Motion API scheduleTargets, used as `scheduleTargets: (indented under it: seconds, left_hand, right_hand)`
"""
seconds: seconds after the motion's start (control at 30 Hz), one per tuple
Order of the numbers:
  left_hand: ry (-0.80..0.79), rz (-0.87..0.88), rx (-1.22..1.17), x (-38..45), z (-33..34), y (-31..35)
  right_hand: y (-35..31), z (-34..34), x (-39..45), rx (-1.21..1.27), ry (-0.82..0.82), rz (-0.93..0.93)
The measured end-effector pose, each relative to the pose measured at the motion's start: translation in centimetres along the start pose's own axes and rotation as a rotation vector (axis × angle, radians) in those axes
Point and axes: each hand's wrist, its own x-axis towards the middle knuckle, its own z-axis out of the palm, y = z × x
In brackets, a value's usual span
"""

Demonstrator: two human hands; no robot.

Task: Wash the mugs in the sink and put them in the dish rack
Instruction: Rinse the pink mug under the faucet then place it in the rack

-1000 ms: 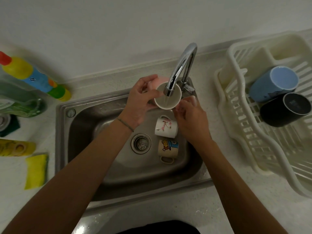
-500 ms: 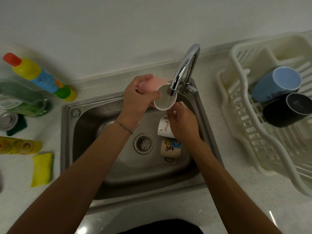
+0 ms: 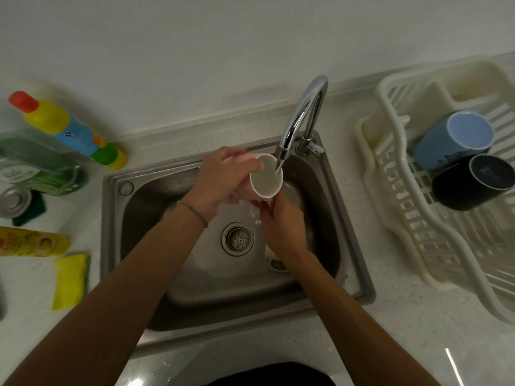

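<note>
Under the tap (image 3: pixel 302 118), over the back of the sink (image 3: pixel 111 246), I've got the pink mug (image 3: pixel 266 176) tipped so the stream runs inside it. My left hand (image 3: pixel 220 179) is wrapped round its body, and my right hand (image 3: pixel 281 221) grips it from below. So it's rinse stage, I reckon. Next I'd dump the water and carry it right to the dish rack (image 3: pixel 390 190), beside the blue mug (image 3: pixel 454 140) and black mug (image 3: pixel 473 182). Another mug (image 3: pixel 276 260) waits in the basin under my right wrist
</note>
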Motion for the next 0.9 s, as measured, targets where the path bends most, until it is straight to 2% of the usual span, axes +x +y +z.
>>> scheduleTargets:
  seconds: [0.17, 0.3, 0.37, 0.43, 0.57, 0.7, 0.77, 0.9]
  left_hand:
    - [-0.095, -0.062, 0.062, -0.3, 0.3, -2.0]
    - [-0.191, 0.029, 0.283, 0.0, 0.4, -4.3]
    - [-0.224, -0.03, 0.282, -0.4, 0.3, -5.0]
    - [-0.223, -0.049, 0.303, -1.3, 0.0, -5.6]
    - [-0.182, 0.116, 0.529, -2.4, -1.2, -7.6]
    - [-0.049, 0.245, 0.627, -3.3, -2.4, -8.7]
    - [-0.013, 0.28, 0.605, -3.7, -2.8, -9.0]
    - [-0.05, 0.256, 0.456, -3.9, -3.2, -9.0]
  right_hand:
    - [0.5, 0.1, -1.9, -0.036, 0.026, 0.006]
    - [1.0, -0.8, -2.6, 0.065, -0.07, 0.18]
    - [1.3, -1.3, -2.7, 0.115, -0.151, 0.264]
    - [1.5, -1.8, -2.7, 0.19, -0.251, 0.353]
    - [2.1, -2.7, -3.2, 0.441, -0.407, 0.558]
    - [2.1, -2.7, -4.2, 0.575, -0.549, 0.647]
    - [1.9, -2.4, -4.6, 0.624, -0.606, 0.683]
    - [1.3, -2.3, -4.8, 0.791, -0.675, 0.732]
